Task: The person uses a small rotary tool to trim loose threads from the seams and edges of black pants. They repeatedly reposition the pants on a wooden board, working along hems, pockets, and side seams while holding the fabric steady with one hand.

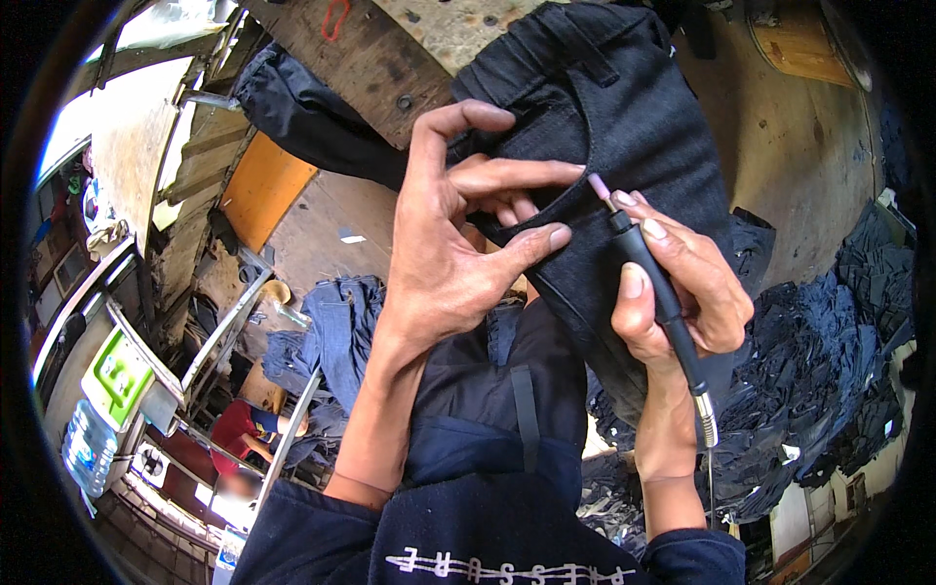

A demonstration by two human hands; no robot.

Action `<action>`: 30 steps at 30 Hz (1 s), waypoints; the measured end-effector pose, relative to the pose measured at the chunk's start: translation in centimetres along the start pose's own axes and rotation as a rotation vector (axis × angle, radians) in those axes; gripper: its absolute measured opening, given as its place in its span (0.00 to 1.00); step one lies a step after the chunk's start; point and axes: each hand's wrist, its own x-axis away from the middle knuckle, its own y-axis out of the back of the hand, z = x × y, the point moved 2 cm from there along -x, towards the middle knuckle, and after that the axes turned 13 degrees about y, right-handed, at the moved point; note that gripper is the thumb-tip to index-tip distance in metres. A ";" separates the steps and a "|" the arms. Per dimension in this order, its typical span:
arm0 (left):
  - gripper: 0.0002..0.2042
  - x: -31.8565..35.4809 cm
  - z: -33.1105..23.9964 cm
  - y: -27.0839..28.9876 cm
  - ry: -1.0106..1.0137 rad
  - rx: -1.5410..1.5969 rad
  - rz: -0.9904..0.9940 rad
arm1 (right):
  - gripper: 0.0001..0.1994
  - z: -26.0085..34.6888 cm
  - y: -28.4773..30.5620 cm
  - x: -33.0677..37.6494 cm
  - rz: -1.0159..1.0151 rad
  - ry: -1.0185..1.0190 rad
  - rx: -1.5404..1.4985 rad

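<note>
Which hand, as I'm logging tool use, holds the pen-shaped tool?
The right hand: it grips the tool, whereas the left hand is on the black garment.

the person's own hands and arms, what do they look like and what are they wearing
The left hand and right hand are bare, with slim fingers and nails visible on several; no gloves, rings or watch show. The forearms are uncovered up to dark navy, plain-looking sleeves, with no markings visible on them.
</note>
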 end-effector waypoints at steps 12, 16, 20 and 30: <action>0.44 -0.2 0.0 0.2 -0.046 -0.038 0.033 | 0.15 0.3 0.0 -0.1 -0.002 -0.057 0.056; 0.44 -0.2 -0.1 0.4 -0.052 -0.075 0.044 | 0.14 0.4 0.1 0.0 -0.006 -0.070 0.056; 0.44 -0.2 -0.2 0.4 -0.045 -0.076 0.063 | 0.15 0.2 0.2 0.1 0.001 -0.045 0.039; 0.42 -0.2 -0.5 0.4 -0.055 -0.102 0.069 | 0.16 0.4 0.1 0.4 0.003 -0.114 0.104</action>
